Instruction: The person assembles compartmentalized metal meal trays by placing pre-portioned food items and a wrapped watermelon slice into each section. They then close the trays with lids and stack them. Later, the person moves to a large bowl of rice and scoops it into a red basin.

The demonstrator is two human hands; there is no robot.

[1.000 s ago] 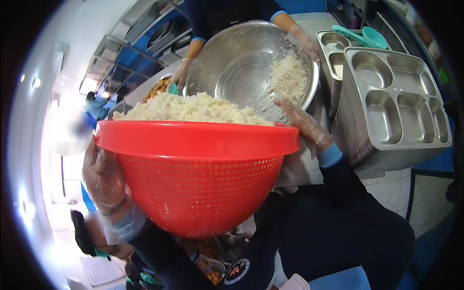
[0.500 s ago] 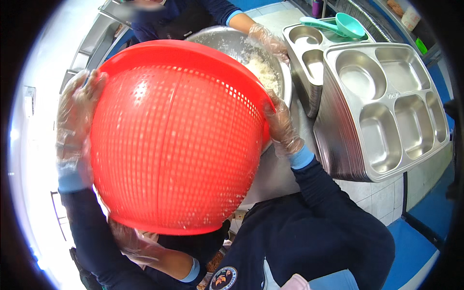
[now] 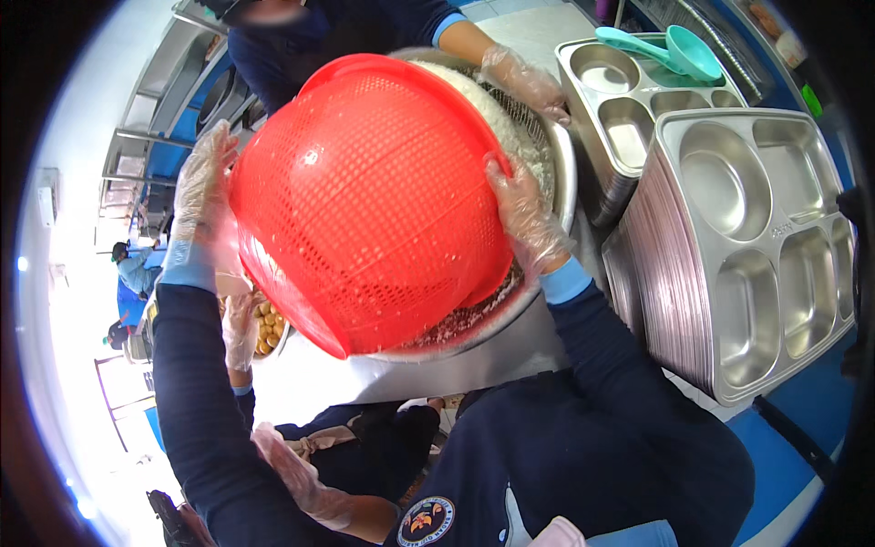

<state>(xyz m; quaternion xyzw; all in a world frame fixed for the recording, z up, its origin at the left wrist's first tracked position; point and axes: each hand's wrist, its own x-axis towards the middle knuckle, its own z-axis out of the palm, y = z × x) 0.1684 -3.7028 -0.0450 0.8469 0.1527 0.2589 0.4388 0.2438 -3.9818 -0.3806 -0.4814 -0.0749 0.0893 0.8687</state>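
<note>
I hold a large red plastic colander [image 3: 365, 210] tipped on its side over a wide metal bowl [image 3: 567, 173]. My left hand [image 3: 205, 178], in a clear glove, grips its left side, with some fingers hidden. My gloved right hand [image 3: 527, 214] is closed on the right rim, thumb outside. White rice [image 3: 497, 109] shows in the bowl beyond the colander's far rim. Grains cling to the colander's outside. The colander's inside is turned away from me.
Opposite, a co-worker's gloved hand [image 3: 529, 82] is at the bowl's rim. Others' gloved hands [image 3: 296, 469] are at the lower left, near a bowl of brown round food [image 3: 270, 328]. Stacked metal compartment trays [image 3: 729, 255] stand at right; a turquoise ladle [image 3: 693, 53] rests on the farther stack.
The colander has moved away from me and tipped further over the bowl. More rice shows in the bowl. My left hand has moved inward with it; both hands keep their hold.
</note>
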